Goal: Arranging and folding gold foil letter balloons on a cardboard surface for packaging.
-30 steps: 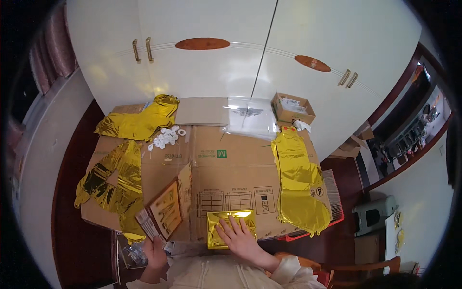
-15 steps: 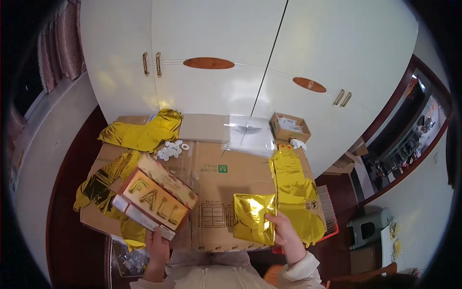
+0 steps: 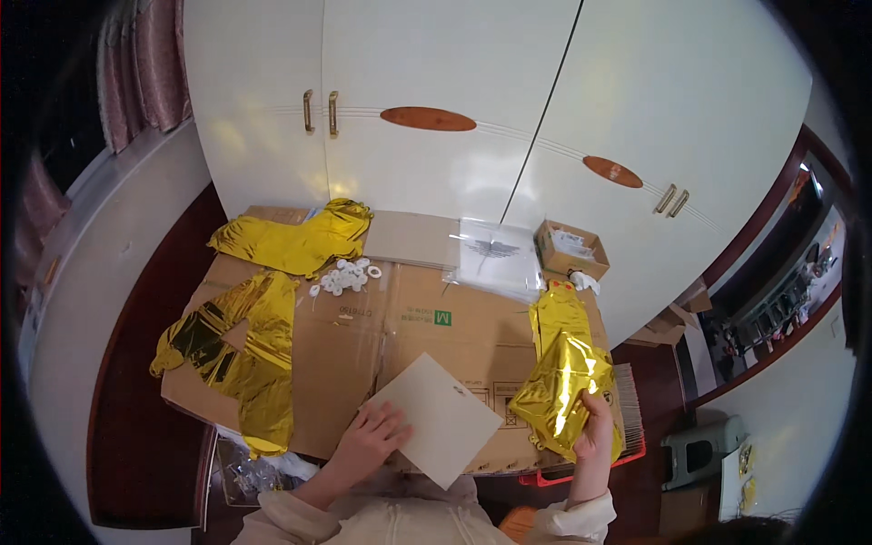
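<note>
A plain cream square card [image 3: 445, 427] lies turned cornerwise on the near middle of the cardboard. My left hand [image 3: 374, 438] rests flat over its left corner, fingers spread. At the right, my right hand [image 3: 595, 431] pinches a folded gold foil balloon [image 3: 563, 391], thumb on top. This shiny bundle hangs over a flat gold foil balloon [image 3: 554, 313] and hides much of it. Two more flat gold foil balloons lie on the left side, one at the far edge [image 3: 291, 241] and one nearer [image 3: 268, 363].
Small white rings [image 3: 345, 277] are heaped on the cardboard surface [image 3: 336, 363]. Behind them are a grey board [image 3: 409, 238], clear plastic sleeves [image 3: 500, 259] and a small open box [image 3: 572, 247]. White cabinets [image 3: 436, 54] stand at the back; a red crate [image 3: 636, 451] sits below right.
The printed box-like pack in my left hand is no longer seen; a plain cream square lies under that hand. My right hand has carried the folded foil rightward, over the flat balloon.
</note>
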Demonstrator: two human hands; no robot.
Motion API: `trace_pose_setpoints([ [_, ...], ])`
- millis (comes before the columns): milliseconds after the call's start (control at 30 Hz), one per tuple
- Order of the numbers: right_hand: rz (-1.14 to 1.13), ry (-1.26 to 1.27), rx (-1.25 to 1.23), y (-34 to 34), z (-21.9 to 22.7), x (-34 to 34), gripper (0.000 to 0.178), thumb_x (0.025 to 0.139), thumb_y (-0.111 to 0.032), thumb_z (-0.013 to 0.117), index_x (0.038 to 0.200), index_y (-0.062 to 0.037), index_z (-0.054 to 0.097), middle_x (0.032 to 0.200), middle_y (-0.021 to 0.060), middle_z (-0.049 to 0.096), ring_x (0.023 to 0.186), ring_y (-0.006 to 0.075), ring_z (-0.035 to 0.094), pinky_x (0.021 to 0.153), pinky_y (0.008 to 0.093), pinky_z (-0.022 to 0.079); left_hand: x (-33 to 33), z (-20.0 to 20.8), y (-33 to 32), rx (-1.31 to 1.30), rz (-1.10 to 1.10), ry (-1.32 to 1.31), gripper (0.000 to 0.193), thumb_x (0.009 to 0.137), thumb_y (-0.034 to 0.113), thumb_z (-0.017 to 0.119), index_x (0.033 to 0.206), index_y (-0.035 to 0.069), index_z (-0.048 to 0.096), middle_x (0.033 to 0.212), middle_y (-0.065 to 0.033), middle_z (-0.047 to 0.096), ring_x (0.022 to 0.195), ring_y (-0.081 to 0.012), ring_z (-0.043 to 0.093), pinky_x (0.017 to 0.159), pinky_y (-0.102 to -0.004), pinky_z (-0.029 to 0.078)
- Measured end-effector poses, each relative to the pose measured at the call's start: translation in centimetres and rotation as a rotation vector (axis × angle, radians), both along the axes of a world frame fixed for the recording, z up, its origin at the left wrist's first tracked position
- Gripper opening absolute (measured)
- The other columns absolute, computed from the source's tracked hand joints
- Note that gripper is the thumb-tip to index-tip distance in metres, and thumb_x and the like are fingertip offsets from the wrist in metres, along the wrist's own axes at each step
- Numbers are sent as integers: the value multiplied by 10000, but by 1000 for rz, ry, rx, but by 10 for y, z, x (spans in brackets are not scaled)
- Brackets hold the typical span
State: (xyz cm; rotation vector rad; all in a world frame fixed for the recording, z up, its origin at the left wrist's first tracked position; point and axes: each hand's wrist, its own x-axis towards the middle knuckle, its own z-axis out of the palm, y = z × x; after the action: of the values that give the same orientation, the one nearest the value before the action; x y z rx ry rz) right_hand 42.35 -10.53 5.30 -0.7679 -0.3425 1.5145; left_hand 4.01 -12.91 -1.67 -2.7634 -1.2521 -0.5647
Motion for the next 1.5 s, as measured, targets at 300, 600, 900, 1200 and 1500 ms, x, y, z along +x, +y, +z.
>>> trace_pose_setpoints([
  [300,461,-221,-186,33,-29,-53,355,937,-68,564,1287,-17,526,1178,108,643,1046,215,646,870,375,556,-18,-9,15,-12,37,15,392,853,115,553,1236,160,624,1319,-141,563,1297,-361,473,1067,-542,375],
  [600,960,-260,-277,89,-64,-126,388,965,-75,514,1343,0,468,1258,154,600,1092,271,637,915,413,553,4,19,11,-122,-42,-278,631,789,223,705,1343,4,497,1361,-241,481,1304,-390,445,1078,-466,391],
  [900,455,28,-157,57,-63,-157,341,992,-94,482,1327,-27,467,1244,134,600,1101,298,624,948,455,529,26,-24,3,-566,215,-1531,613,922,123,604,1451,19,312,1413,-198,435,1328,-318,433,1118,-429,356],
  [1200,95,241,36,10,-81,-204,394,989,-119,485,1372,-60,415,1340,135,526,1219,296,543,1023,458,468,52,-15,11,-1181,-45,-2330,373,988,77,501,1355,76,434,1322,-64,556,1203,-223,563,1041,-410,459],
  [1500,290,-83,133,33,-59,-124,474,930,-165,608,1357,-60,431,1256,122,565,1101,222,588,933,353,496,-8,7,66,-1567,230,-1693,274,1001,94,473,1262,24,518,1175,-116,639,1028,-237,660,892,-396,557],
])
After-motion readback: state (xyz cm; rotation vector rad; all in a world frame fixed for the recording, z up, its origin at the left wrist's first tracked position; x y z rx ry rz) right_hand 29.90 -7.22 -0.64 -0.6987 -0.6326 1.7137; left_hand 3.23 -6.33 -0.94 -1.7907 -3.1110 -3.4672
